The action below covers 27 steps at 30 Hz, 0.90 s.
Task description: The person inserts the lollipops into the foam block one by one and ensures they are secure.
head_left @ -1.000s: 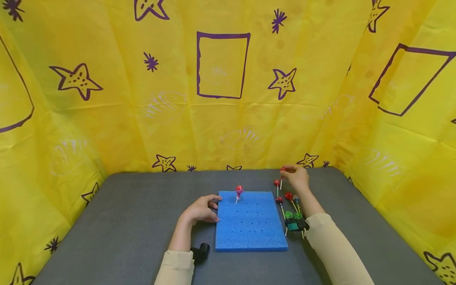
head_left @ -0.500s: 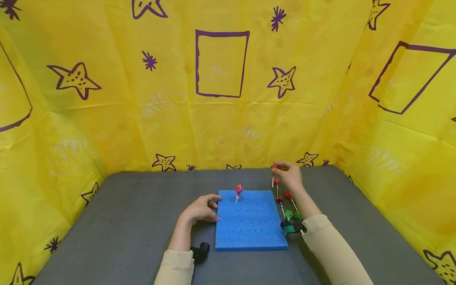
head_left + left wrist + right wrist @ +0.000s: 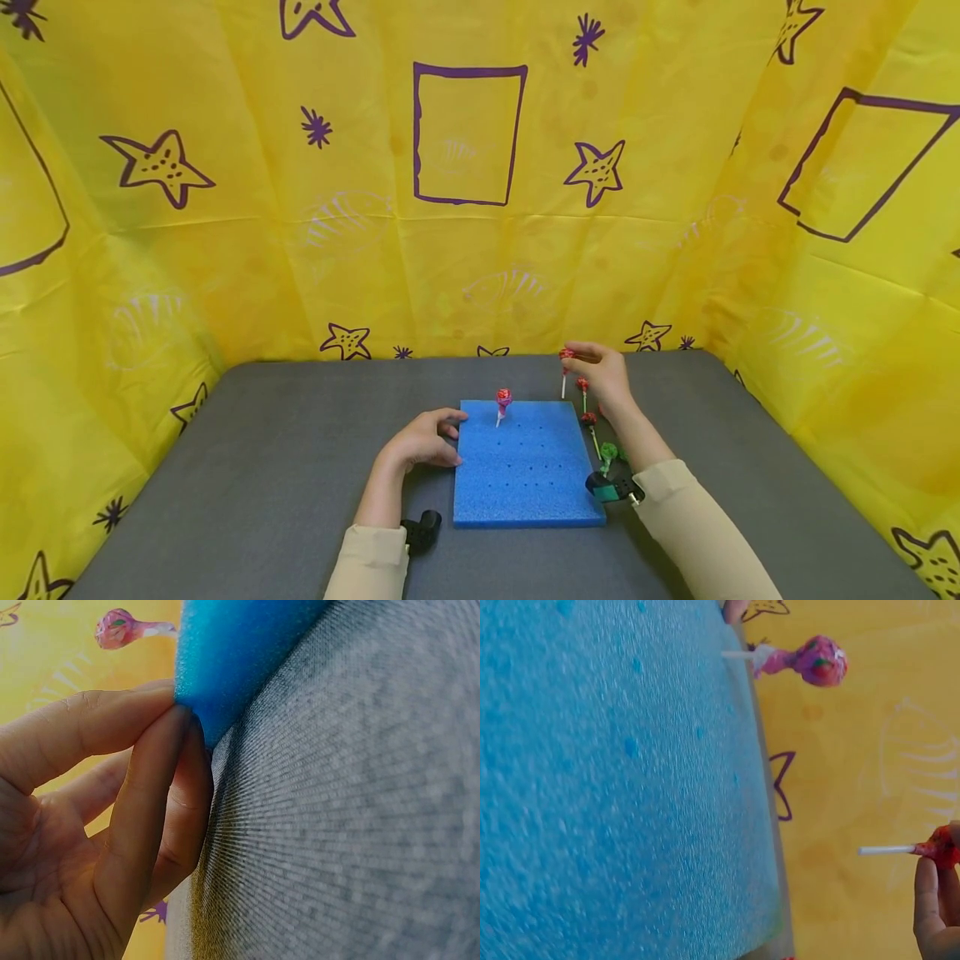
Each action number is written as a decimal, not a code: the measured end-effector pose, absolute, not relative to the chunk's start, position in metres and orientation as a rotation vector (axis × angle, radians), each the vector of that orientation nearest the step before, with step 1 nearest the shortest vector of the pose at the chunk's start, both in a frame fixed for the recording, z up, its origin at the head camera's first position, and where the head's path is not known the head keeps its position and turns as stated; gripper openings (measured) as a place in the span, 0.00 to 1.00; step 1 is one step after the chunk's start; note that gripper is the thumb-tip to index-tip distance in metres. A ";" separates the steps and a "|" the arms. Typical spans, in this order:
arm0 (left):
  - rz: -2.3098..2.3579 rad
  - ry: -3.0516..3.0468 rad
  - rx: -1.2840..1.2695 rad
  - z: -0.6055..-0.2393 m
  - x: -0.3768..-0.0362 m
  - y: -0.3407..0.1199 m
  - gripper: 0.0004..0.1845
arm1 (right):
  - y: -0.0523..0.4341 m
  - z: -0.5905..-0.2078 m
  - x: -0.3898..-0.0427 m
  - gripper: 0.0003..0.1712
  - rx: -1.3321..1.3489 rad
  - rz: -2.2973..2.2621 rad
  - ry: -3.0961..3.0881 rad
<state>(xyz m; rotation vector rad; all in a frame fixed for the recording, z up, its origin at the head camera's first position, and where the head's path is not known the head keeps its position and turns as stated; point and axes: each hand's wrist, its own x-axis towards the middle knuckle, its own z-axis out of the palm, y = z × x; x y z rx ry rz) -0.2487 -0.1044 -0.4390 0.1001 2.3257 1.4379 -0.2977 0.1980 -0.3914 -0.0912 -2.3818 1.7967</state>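
Blue foam [image 3: 525,467] lies flat on the grey table [image 3: 262,467], its top dotted with small holes. At its near right corner the right wrist's camera hides part of a row of loose lollipops [image 3: 592,421], red and green, lying on the table just beside the foam's right edge. The left hand [image 3: 423,442] rests at the foam's left edge; the wrist view shows its fingers [image 3: 150,795] curled and pinching that edge between thumb and fingertips. A pink lollipop [image 3: 503,400] stands upright in a hole near the foam's far edge, stick down. Beyond the far right corner, the right hand [image 3: 603,375] hangs above the table, fingers curled and pinching a red lollipop [image 3: 565,357] by its wrapped head, the white stick pointing down and clear of the foam. Yellow cloth [image 3: 465,233] printed with purple stars and rectangles walls in the table at the back and sides.
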 end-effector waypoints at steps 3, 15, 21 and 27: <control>1.440 2.323 0.098 -0.439 -0.249 -0.104 0.37 | 0.195 -0.390 -0.296 0.23 -0.097 1.852 -2.343; 1.464 2.307 0.089 -0.438 -0.249 -0.104 0.37 | 0.188 -0.395 -0.290 0.24 -0.029 1.970 -2.300; 1.489 2.296 0.099 -0.439 -0.249 -0.103 0.38 | 0.185 -0.399 -0.287 0.25 0.016 2.007 -2.313; 1.483 2.303 0.097 -0.439 -0.248 -0.103 0.38 | 0.181 -0.402 -0.281 0.26 0.089 2.042 -2.354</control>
